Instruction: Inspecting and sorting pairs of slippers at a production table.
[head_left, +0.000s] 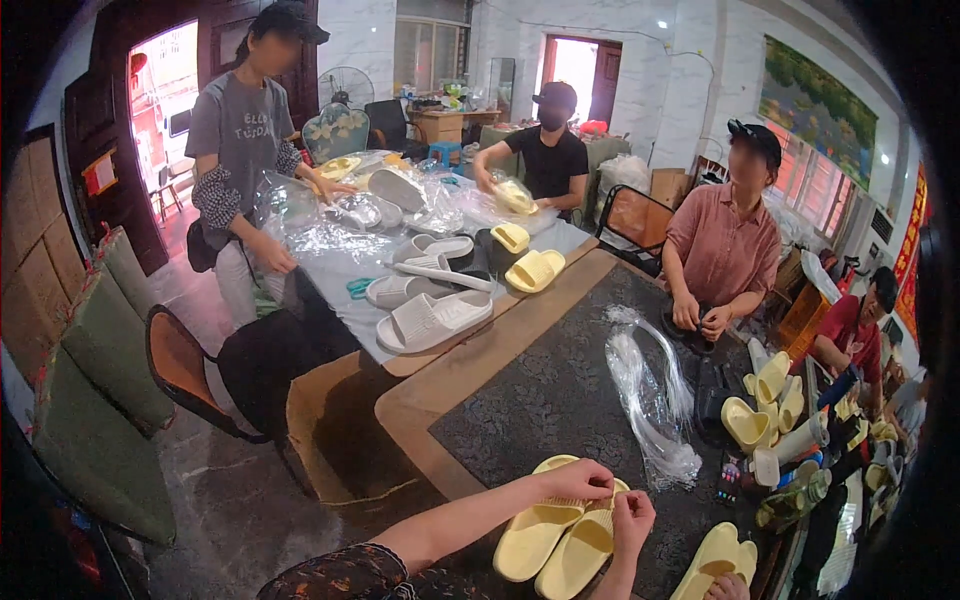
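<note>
A pair of pale yellow slippers [530, 545] lies side by side on the dark patterned table top, close in front of me. Over their ribbed straps, my left hand [580, 480] is closed in a pinch. My right hand [632, 510] is pinched too, just right of it and a little nearer. Whatever sits between the fingertips is too small to make out. Beyond my hands lies a bundle of clear plastic strands [650, 410]. At the lower right, another person's hand [728, 588] rests on a second yellow pair [712, 562].
Grey slippers [435, 320], teal-handled scissors [358, 288] and plastic bags [365, 210] cover the far table. Yellow slippers [748, 425] and small bottles crowd the right side. Several people work around the tables. A chair [185, 360] stands at the left beside a cardboard box [350, 425].
</note>
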